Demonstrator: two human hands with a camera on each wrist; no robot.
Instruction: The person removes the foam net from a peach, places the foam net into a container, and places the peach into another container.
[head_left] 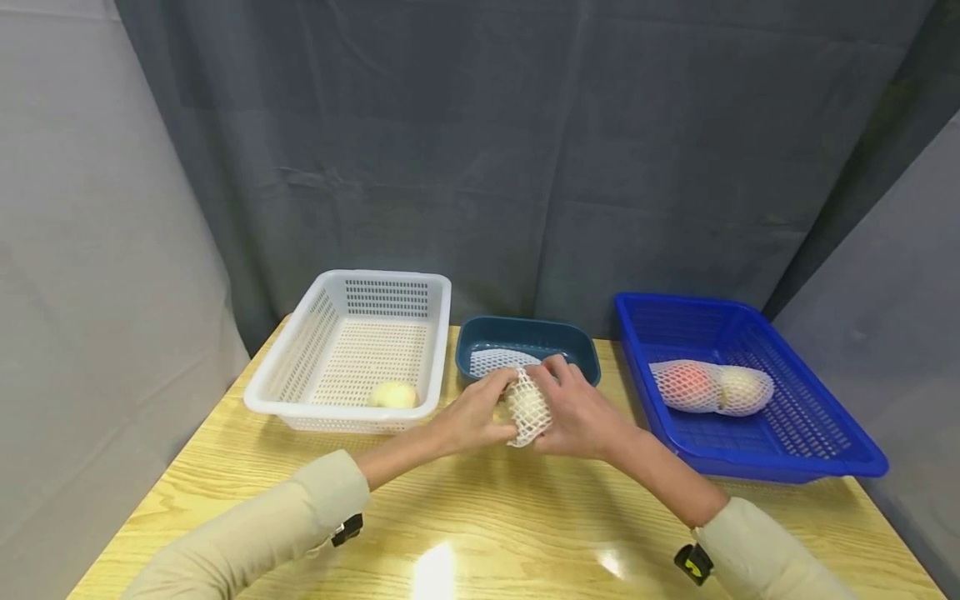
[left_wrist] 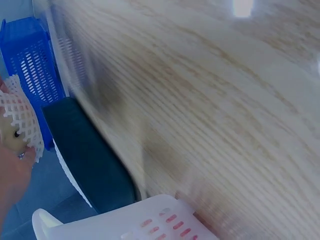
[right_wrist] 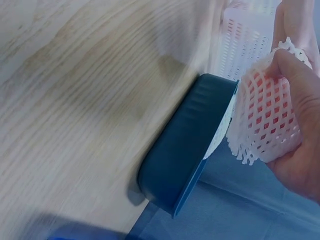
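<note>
Between both hands, above the table, is a round fruit (left_wrist: 11, 136) in a white foam net sleeve (head_left: 529, 407). The fruit looks yellowish with a dark stem spot in the left wrist view; red shows through the mesh in the right wrist view. Its exact kind is unclear. My left hand (head_left: 477, 417) grips the fruit and the net's edge from the left, thumb below and fingers above. My right hand (head_left: 583, 415) holds the sleeved fruit from the right, its thumb over the mesh (right_wrist: 267, 112). Just behind them stands a dark teal tub (head_left: 528, 327) with another foam net (head_left: 498, 360) inside.
On the left, a white perforated basket (head_left: 347, 411) holds a pale yellow fruit (head_left: 393, 395). The blue basket (head_left: 757, 467) on the right contains two net-sleeved fruits, one reddish (head_left: 684, 385) and one pale (head_left: 745, 391). A wooden table (head_left: 510, 525) lies under everything, with curtains behind.
</note>
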